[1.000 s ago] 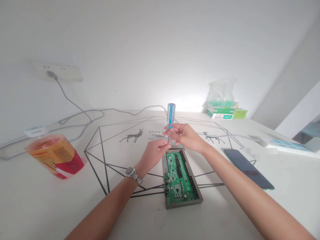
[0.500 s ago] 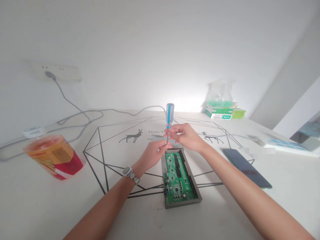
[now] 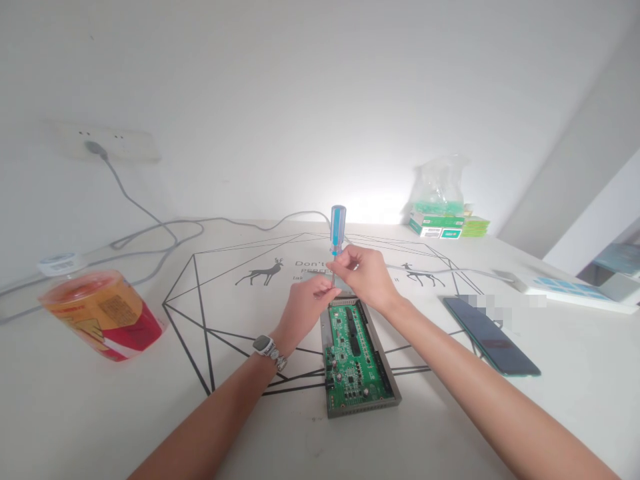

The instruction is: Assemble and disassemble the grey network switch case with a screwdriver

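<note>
A green circuit board [image 3: 353, 353] lies in a grey metal casing [image 3: 395, 393] on the white table. Upright over the casing's far left corner stands a screwdriver [image 3: 338, 225] with a clear and blue handle. My right hand [image 3: 367, 273] pinches it just below the handle. Lower down, my left hand [image 3: 310, 303] has its fingertips pressed together round the bottom of the shaft. The screwdriver's tip and anything under it are hidden by those fingers.
To the left stands a red and yellow bottle [image 3: 107, 317] with a white cap. A phone [image 3: 490, 337] lies on the right, near a white power strip [image 3: 575, 293]. Green boxes [image 3: 435, 223] stand at the back right, and a grey cable [image 3: 225, 220] runs along the wall.
My left hand has turned slightly, its wrist shifting a little right. The fingers of my right hand have curled further round the screwdriver. The whole view has moved slightly.
</note>
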Tool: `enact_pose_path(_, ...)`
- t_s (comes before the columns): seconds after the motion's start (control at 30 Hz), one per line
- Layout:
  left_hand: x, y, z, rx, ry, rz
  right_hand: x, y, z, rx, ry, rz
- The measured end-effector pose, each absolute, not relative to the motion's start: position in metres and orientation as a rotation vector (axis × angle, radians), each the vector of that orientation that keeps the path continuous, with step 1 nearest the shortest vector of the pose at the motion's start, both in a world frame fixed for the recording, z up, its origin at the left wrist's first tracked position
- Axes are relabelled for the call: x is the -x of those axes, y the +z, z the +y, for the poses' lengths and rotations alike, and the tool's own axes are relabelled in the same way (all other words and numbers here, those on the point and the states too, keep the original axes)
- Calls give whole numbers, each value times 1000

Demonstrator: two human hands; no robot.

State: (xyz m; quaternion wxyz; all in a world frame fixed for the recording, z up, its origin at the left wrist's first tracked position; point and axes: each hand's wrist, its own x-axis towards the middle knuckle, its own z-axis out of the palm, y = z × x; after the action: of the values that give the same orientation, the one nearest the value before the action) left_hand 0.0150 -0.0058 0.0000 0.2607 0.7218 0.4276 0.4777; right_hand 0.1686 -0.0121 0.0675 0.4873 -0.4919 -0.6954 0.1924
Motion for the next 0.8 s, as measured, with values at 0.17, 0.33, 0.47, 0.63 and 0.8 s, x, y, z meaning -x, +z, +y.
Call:
enact_pose_path(0.17, -11, 6, -6, -2044, 1175, 1128, -172, 73, -11, 1161, 613, -1719)
enact_pose_path(0.33, -6, 11, -6, -2123, 1080, 1065, -181, 85, -13, 1086, 968, -1777)
enact_pose_path(0.47, -5, 8, -5, -2035, 1059, 945, -181, 83, -12, 1063, 987, -1735)
enact_pose_path(0.63, -8, 5, -5, -1980, 1089, 928, -178, 75, -8, 1046, 865, -1731)
enact_pose_path(0.8, -12, 4, -6, -1979, 1269, 1050, -172, 70, -8, 1067, 720, -1694)
